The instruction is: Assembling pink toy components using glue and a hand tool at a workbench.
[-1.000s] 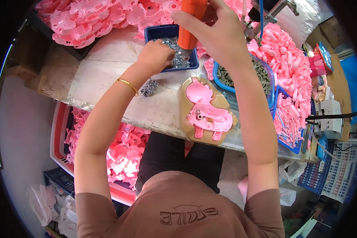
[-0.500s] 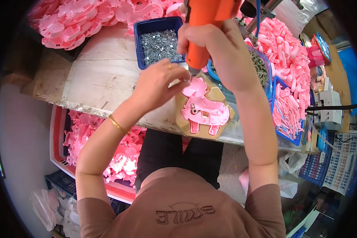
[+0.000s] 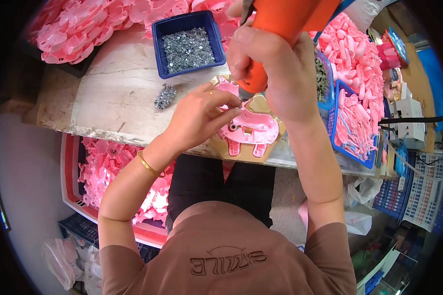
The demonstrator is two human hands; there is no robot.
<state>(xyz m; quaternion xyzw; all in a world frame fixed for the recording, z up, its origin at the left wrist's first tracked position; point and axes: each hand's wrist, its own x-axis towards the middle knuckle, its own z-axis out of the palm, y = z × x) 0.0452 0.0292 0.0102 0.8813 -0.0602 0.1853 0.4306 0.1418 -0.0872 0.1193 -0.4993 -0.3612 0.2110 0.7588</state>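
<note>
A pink plastic animal-shaped part [image 3: 251, 129] lies in a tan holder [image 3: 243, 153] at the bench's front edge. My right hand [image 3: 275, 73] grips an orange power screwdriver [image 3: 275, 29], its tip pointing down at the part's upper left. My left hand [image 3: 199, 115] rests on the part's left side, fingertips pinched close by the driver's tip; what they pinch is too small to tell. A gold bangle sits on my left wrist.
A blue tray of small metal screws [image 3: 188, 43] stands at the back, with a loose clump of screws [image 3: 164, 96] on the wooden benchtop [image 3: 113, 98]. Pink plastic parts fill blue bins [image 3: 354, 118] at right, a heap behind, and a red crate [image 3: 108, 172] below left.
My left hand came back from the screw tray to the pink part. My right hand brought the orange screwdriver down from the back until its tip stands over the part.
</note>
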